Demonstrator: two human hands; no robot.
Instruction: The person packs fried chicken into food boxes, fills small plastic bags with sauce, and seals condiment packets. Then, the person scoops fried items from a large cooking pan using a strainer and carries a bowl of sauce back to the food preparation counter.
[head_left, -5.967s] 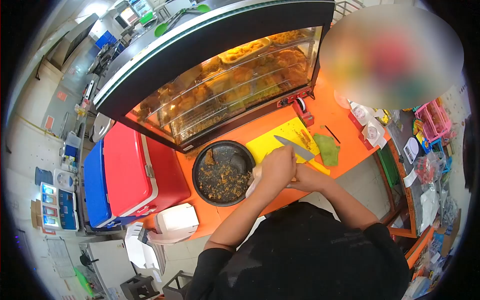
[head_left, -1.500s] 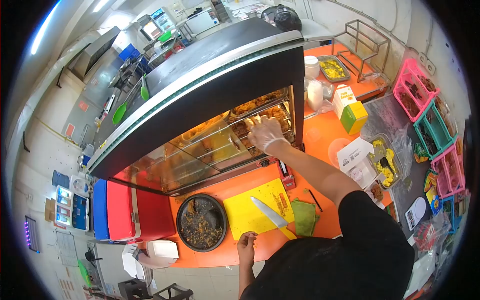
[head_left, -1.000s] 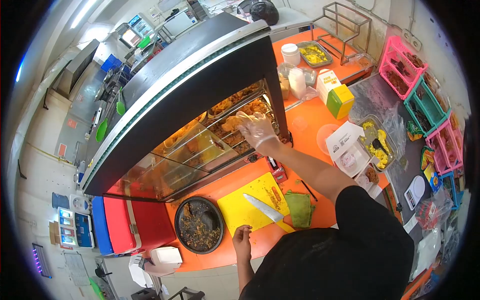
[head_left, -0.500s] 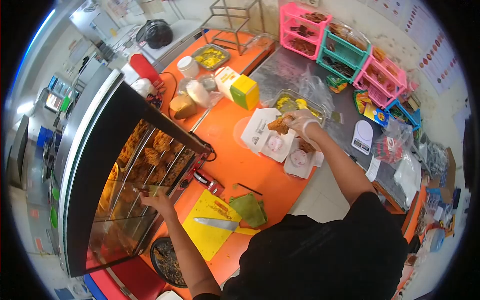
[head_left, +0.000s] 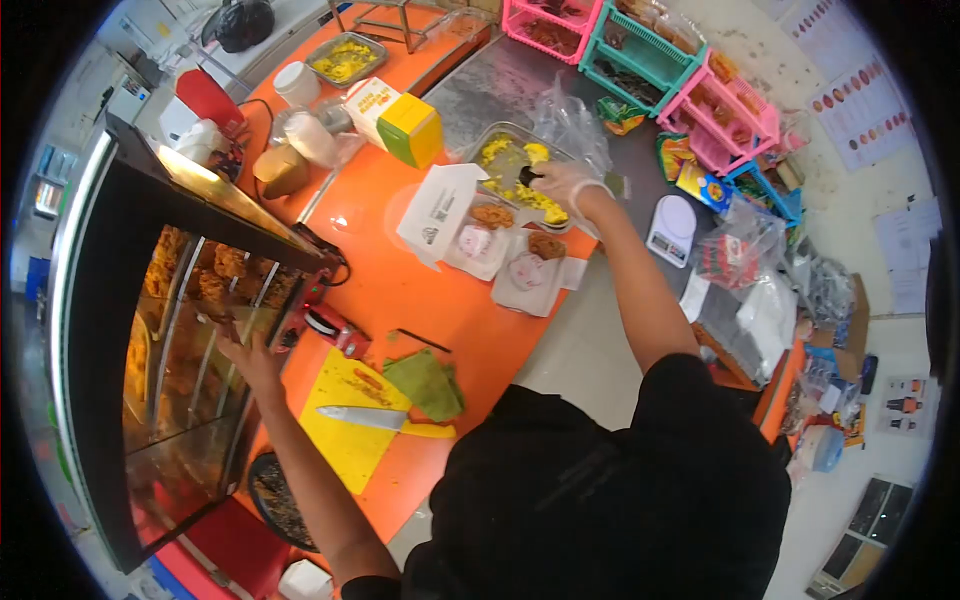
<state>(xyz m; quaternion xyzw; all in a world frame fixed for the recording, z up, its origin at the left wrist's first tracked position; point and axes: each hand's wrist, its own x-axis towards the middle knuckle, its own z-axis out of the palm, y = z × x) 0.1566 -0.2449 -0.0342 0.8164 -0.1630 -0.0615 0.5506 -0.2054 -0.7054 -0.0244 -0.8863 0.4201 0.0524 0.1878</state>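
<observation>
Now that fried chicken [head_left: 493,215] has been set in box [head_left: 440,203] near tabletop's [head_left: 400,285] right edge, right hand's [head_left: 572,187] fingers, freed, are clasped around black spoon [head_left: 527,176]; left hand's [head_left: 247,357] grip can't be told.

Two hands show, one left [head_left: 242,358] and one right [head_left: 572,186], with one black utensil [head_left: 527,176] between them. Yellow food fills two trays [head_left: 368,72]. There are two boxes [head_left: 447,195], two wraps [head_left: 474,240] and two chicken pieces [head_left: 493,215] outside the case [head_left: 90,300], one wrap and one piece to each box; pieces inside that one case overlap too much to count. Four baskets [head_left: 545,38] make a row: two pink, one green, one blue. Single things include one knife [head_left: 360,415], one board [head_left: 340,458], one cloth [head_left: 425,385], one stick [head_left: 422,340], one pan [head_left: 255,495], one scale [head_left: 672,218], one carton [head_left: 405,128] and one jar [head_left: 297,84].
</observation>
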